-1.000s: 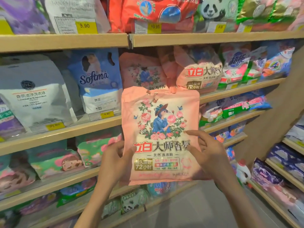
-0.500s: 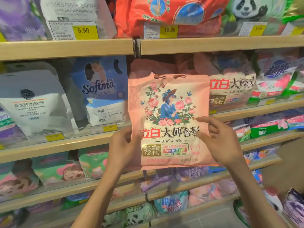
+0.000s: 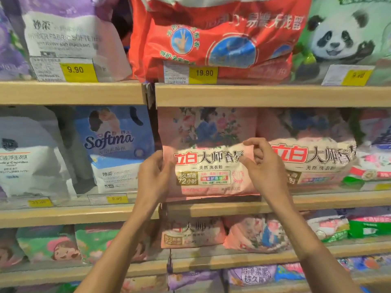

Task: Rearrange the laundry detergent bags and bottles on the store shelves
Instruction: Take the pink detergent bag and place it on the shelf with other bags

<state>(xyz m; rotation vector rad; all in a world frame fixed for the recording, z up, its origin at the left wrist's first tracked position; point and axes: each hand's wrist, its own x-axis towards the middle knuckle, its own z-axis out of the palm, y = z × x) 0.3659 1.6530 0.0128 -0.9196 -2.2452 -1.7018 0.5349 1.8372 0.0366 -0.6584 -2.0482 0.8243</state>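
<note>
Fingers [image 3: 155, 166] of my left hand [image 3: 153, 178] curl around the left edge of the pink detergent bag [image 3: 211, 170], thumb at the front, clasping it. My right hand [image 3: 265, 168] pinches the same bag at its upper right corner, fingertips bent onto the front face near the printed title.

Item held: pink detergent bag, floral print above, red and black lettering across the middle, coloured label panel below. Position: middle shelf [image 3: 338, 200], right of the shelf divider, bottom edge at or just above the shelf board; I cannot tell whether it rests fully on it. It stands roughly upright with its top leaning back under the shelf above.

Neighbours, same shelf: a second pink bag [image 3: 313, 157] of the same design just beside it on the right, touching my right hand's side; a blue Softma bag [image 3: 118, 149] to the left past the divider; a white bag [image 3: 27, 159] further left.

Upper shelf [image 3: 254, 96]: purple-and-white softener bag [image 3: 69, 32], red bag [image 3: 222, 37], panda bag [image 3: 342, 39]. Yellow price tags [image 3: 203, 75] read 9.90 and 19.90.

Lower shelf: more pink bags [image 3: 256, 233], green bags [image 3: 368, 227] to the right, green cartoon-printed bags [image 3: 55, 244] to the left.
</note>
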